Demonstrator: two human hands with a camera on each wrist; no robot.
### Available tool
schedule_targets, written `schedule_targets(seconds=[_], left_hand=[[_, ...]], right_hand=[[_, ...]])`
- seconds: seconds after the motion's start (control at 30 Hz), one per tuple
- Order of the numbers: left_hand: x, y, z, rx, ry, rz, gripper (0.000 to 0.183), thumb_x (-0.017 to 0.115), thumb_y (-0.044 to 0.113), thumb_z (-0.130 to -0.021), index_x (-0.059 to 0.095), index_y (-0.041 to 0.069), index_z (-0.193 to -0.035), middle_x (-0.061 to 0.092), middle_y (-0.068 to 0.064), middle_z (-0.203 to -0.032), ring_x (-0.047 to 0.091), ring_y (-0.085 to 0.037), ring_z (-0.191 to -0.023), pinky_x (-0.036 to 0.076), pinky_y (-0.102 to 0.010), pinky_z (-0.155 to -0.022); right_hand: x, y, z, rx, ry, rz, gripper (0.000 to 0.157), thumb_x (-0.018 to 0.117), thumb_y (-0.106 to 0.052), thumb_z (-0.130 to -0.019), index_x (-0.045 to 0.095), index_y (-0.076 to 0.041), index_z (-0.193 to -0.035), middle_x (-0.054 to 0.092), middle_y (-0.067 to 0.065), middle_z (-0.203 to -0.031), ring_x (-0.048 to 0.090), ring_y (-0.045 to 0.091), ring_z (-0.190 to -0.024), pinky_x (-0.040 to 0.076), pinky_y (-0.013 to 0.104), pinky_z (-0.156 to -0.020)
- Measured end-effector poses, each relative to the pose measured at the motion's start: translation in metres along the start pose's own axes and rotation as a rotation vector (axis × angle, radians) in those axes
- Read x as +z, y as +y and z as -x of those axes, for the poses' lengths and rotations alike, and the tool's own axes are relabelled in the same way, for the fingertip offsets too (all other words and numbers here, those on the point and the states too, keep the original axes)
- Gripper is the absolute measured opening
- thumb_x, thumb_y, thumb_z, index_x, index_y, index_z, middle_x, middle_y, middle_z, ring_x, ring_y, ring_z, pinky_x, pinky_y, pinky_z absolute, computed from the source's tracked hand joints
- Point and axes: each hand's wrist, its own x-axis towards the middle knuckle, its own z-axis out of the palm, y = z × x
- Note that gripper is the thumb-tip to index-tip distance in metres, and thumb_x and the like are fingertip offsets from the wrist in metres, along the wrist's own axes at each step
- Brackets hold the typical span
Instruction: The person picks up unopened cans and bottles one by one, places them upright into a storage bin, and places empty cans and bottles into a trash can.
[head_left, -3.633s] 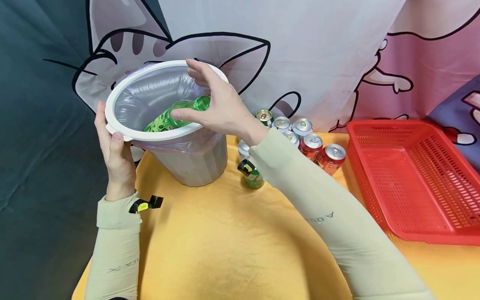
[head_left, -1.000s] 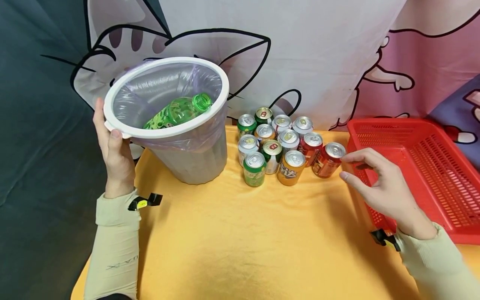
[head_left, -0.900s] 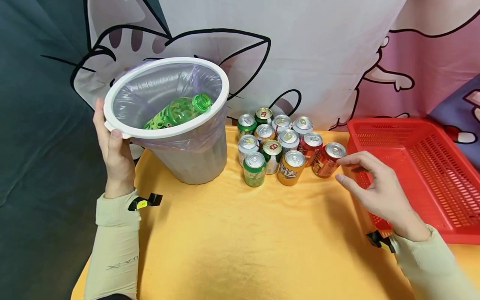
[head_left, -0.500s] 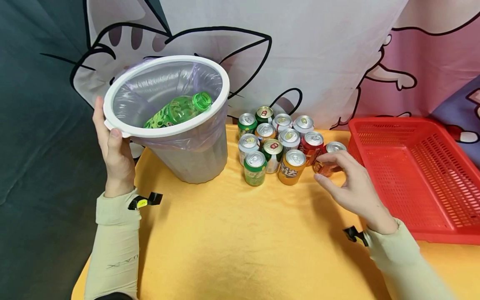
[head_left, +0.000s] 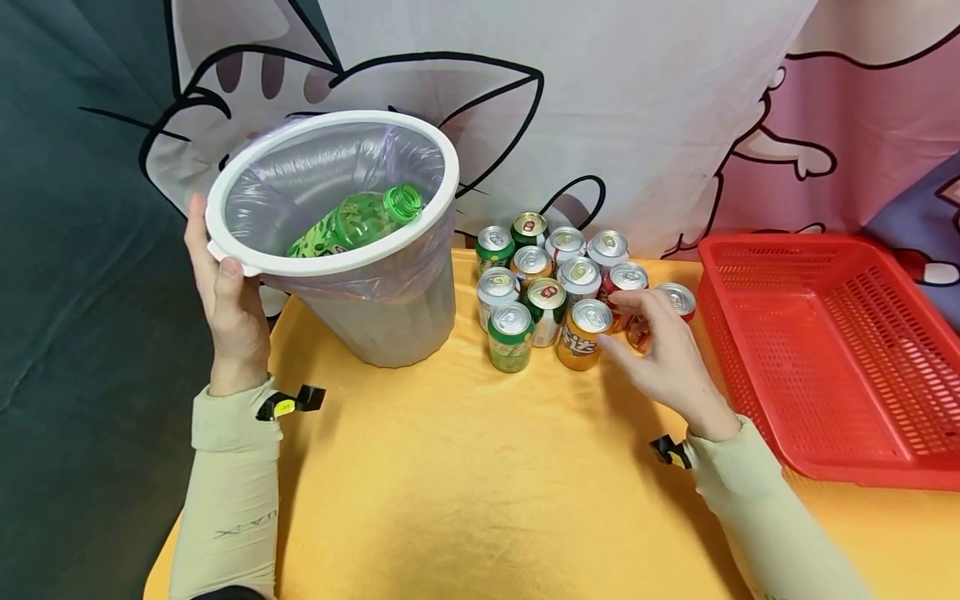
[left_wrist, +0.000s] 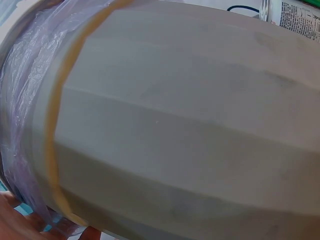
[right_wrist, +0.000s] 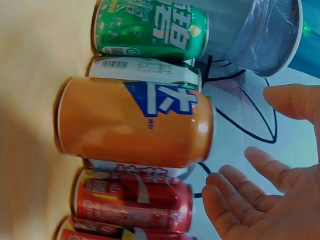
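My left hand (head_left: 231, 321) grips the white rim of a grey bin (head_left: 382, 329) at its left side, thumb over the edge. The bin leans, with a purplish plastic liner (head_left: 315, 167) around its mouth and a green plastic bottle (head_left: 367, 221) lying inside. My right hand (head_left: 671, 367) is beside an orange soda can (head_left: 579, 342), thumb and fingers spread apart. In the right wrist view a gap shows between that hand (left_wrist: 15, 220) side's counterpart, the right palm (right_wrist: 280, 200), and the orange can (right_wrist: 135, 122). Red cans (right_wrist: 132, 202) stand partly behind the right hand.
Several upright cans are grouped by the back curtain, among them a green can (head_left: 510, 342) at the front left. To the right sits a red perforated basket (head_left: 840, 367). A yellow cloth (head_left: 450, 483) covers the table.
My right hand has left the bin's mouth, swung right near the basket, then moved left past the end red can to the orange can. The left hand keeps its grip on the rim.
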Motion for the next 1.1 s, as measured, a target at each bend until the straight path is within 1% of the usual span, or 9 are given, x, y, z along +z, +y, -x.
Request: schedule_targets(seconds=[0.1, 0.2, 0.27, 0.37, 0.5, 0.6, 0.73, 0.93, 1.1], left_hand=[[0.000, 0.000, 0.000, -0.002, 0.002, 0.000, 0.096, 0.074, 0.042, -0.080, 0.033, 0.013, -0.161, 0.035, -0.009, -0.162, 0.032, -0.028, -0.143, 0.027, -0.043, -0.117], [0.001, 0.000, 0.000, -0.008, 0.000, 0.003, 0.096, 0.074, 0.042, -0.080, 0.033, 0.013, -0.161, 0.035, -0.009, -0.162, 0.032, -0.028, -0.143, 0.027, -0.044, -0.116], [0.002, 0.000, -0.001, -0.012, 0.000, 0.003, 0.096, 0.074, 0.043, -0.080, 0.033, 0.014, -0.161, 0.035, -0.009, -0.162, 0.032, -0.028, -0.143, 0.027, -0.044, -0.115], [0.002, 0.000, -0.001, -0.014, 0.005, 0.005, 0.095, 0.074, 0.043, -0.080, 0.034, 0.014, -0.161, 0.035, -0.009, -0.162, 0.033, -0.027, -0.142, 0.029, -0.045, -0.113], [0.001, -0.001, -0.001, -0.004, 0.013, 0.031, 0.094, 0.074, 0.041, -0.080, 0.034, 0.012, -0.160, 0.036, -0.011, -0.161, 0.034, -0.028, -0.141, 0.031, -0.045, -0.111], [0.001, -0.001, -0.001, 0.000, 0.014, 0.047, 0.095, 0.075, 0.040, -0.080, 0.035, 0.010, -0.160, 0.036, -0.012, -0.161, 0.035, -0.029, -0.141, 0.032, -0.045, -0.110], [0.000, -0.001, -0.001, -0.010, 0.018, 0.036, 0.095, 0.075, 0.041, -0.079, 0.035, 0.011, -0.160, 0.036, -0.011, -0.161, 0.034, -0.028, -0.141, 0.031, -0.046, -0.111], [0.000, 0.000, -0.001, -0.018, 0.019, 0.027, 0.094, 0.074, 0.039, -0.080, 0.035, 0.012, -0.161, 0.035, -0.009, -0.163, 0.031, -0.028, -0.144, 0.028, -0.046, -0.114], [0.000, 0.000, 0.000, -0.021, 0.015, 0.019, 0.095, 0.074, 0.039, -0.080, 0.034, 0.012, -0.161, 0.034, -0.009, -0.163, 0.030, -0.028, -0.145, 0.026, -0.046, -0.117]], right_hand=[[0.005, 0.004, -0.002, 0.050, -0.020, -0.006, 0.054, 0.084, -0.010, -0.084, 0.060, -0.005, -0.133, 0.063, 0.010, -0.119, 0.051, 0.012, -0.094, 0.040, 0.019, -0.076], [0.010, 0.009, -0.001, 0.108, -0.042, -0.024, 0.059, 0.084, -0.013, -0.085, 0.057, -0.003, -0.136, 0.062, 0.012, -0.121, 0.055, 0.019, -0.096, 0.040, 0.020, -0.077], [0.014, 0.013, -0.001, 0.137, -0.052, -0.034, 0.061, 0.084, -0.014, -0.085, 0.055, -0.003, -0.138, 0.061, 0.011, -0.123, 0.058, 0.024, -0.099, 0.042, 0.023, -0.079], [0.018, 0.017, -0.002, 0.162, -0.065, -0.057, 0.065, 0.084, -0.015, -0.086, 0.052, -0.003, -0.141, 0.061, 0.012, -0.125, 0.060, 0.028, -0.106, 0.046, 0.032, -0.085], [0.025, 0.023, -0.004, 0.170, -0.088, -0.092, 0.067, 0.083, -0.013, -0.087, 0.049, -0.002, -0.143, 0.060, 0.014, -0.131, 0.060, 0.029, -0.113, 0.051, 0.046, -0.095], [0.029, 0.026, -0.004, 0.179, -0.101, -0.098, 0.069, 0.083, -0.014, -0.087, 0.048, -0.002, -0.144, 0.058, 0.015, -0.135, 0.060, 0.029, -0.117, 0.051, 0.052, -0.100], [0.035, 0.030, -0.004, 0.190, -0.110, -0.097, 0.071, 0.085, -0.016, -0.086, 0.048, -0.004, -0.145, 0.058, 0.015, -0.136, 0.060, 0.031, -0.120, 0.051, 0.053, -0.103], [0.041, 0.033, -0.002, 0.195, -0.115, -0.118, 0.072, 0.084, -0.022, -0.087, 0.047, -0.005, -0.146, 0.056, 0.016, -0.139, 0.058, 0.033, -0.125, 0.051, 0.056, -0.102], [0.044, 0.036, -0.002, 0.200, -0.127, -0.116, 0.074, 0.084, -0.019, -0.086, 0.043, -0.006, -0.147, 0.055, 0.017, -0.141, 0.058, 0.033, -0.126, 0.053, 0.056, -0.101]])
